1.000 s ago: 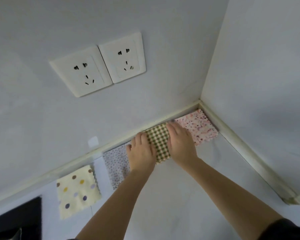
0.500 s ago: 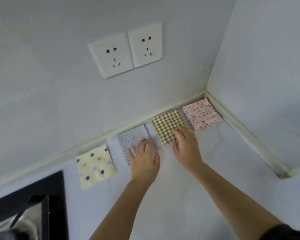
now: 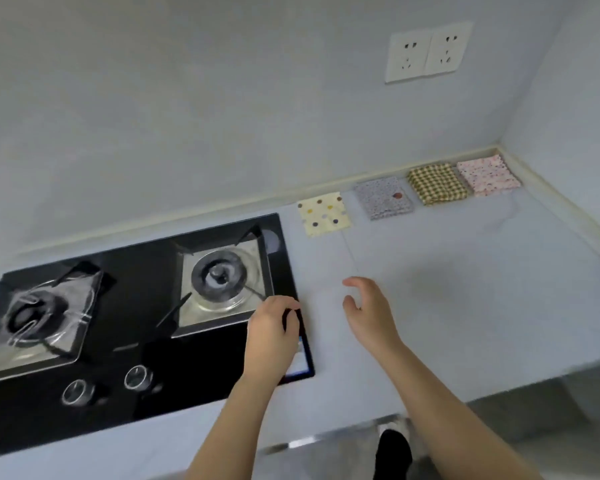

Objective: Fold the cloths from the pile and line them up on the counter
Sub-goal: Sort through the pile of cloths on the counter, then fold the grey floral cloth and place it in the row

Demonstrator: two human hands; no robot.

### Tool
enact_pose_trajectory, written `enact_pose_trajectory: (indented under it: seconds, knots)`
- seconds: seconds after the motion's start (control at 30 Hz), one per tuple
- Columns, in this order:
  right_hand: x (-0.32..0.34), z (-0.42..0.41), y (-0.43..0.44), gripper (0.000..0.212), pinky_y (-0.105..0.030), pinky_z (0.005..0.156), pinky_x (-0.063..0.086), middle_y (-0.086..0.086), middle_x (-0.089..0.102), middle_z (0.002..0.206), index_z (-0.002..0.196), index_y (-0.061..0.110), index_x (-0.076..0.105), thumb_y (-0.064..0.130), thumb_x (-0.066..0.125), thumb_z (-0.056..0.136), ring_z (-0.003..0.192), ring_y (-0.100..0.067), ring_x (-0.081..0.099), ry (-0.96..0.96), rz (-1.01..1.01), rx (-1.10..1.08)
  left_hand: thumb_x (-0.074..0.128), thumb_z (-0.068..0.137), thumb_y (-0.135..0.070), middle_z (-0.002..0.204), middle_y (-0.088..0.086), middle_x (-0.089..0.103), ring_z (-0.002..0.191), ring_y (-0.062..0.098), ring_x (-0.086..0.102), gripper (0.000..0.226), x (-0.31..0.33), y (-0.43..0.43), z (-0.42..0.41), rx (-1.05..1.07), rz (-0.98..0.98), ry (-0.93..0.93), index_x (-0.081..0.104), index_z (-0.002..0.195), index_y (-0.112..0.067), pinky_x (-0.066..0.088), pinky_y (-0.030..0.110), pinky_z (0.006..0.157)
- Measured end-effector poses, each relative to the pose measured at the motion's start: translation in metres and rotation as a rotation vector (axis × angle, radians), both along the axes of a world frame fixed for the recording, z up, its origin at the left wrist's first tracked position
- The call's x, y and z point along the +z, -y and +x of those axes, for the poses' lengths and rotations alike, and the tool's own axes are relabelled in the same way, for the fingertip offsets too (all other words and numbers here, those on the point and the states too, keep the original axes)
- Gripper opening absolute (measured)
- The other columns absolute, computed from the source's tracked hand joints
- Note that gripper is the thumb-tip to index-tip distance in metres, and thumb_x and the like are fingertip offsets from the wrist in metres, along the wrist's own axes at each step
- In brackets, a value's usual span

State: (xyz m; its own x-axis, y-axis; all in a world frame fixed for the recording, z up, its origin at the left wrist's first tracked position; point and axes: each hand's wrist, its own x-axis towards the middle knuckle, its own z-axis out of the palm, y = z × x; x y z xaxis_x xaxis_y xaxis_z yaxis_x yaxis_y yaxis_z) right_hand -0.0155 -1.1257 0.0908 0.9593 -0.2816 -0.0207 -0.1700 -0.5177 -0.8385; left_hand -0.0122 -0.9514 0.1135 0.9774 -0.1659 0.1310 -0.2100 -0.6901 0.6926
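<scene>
Several folded cloths lie in a row along the back wall of the pale counter (image 3: 465,289): a cream polka-dot cloth (image 3: 324,213), a grey speckled cloth (image 3: 383,202), a green checked cloth (image 3: 436,183) and a pink floral cloth (image 3: 488,174) in the corner. My left hand (image 3: 272,329) hovers over the right edge of the stove, fingers loosely curled, holding nothing. My right hand (image 3: 368,310) is over the bare counter, fingers relaxed and empty. Both hands are well in front of the row. No pile of cloths is in view.
A black glass gas stove (image 3: 136,306) with two burners and two knobs (image 3: 137,377) fills the left of the counter. A double wall socket (image 3: 428,51) sits above the cloths. The counter's front edge drops to the floor at the lower right.
Both hands have left the checked and speckled cloths and pulled back toward the front. The view has swung left and back, bringing the stove into sight.
</scene>
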Motion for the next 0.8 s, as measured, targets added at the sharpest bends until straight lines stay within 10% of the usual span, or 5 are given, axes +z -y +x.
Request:
enact_pose_trajectory:
  seconds: [0.23,0.8]
  knots:
    - [0.040,-0.061,-0.184,0.035,-0.019,0.096,0.039,0.002,0.054,0.130,0.129,0.017,0.051,0.010,0.053,0.095,0.122,-0.012,0.049,-0.029,0.032,0.268,0.050,0.093,-0.009,0.101,-0.013,0.058,0.098,0.002,0.050,0.020,0.028,-0.175,-0.095,0.253,-0.015,0.028,0.066,0.101,-0.016,0.035,0.004,0.077]
    - [0.036,0.013,-0.518,0.040,-0.024,0.101,0.037,0.007,0.048,0.135,0.132,0.022,0.048,0.009,0.050,0.095,0.126,-0.007,0.042,-0.068,0.103,0.722,0.045,0.096,-0.013,0.109,-0.008,0.058,0.097,0.010,0.054,0.021,0.020,-0.502,-0.087,0.749,-0.026,-0.052,0.064,0.103,-0.019,0.042,0.021,0.082]
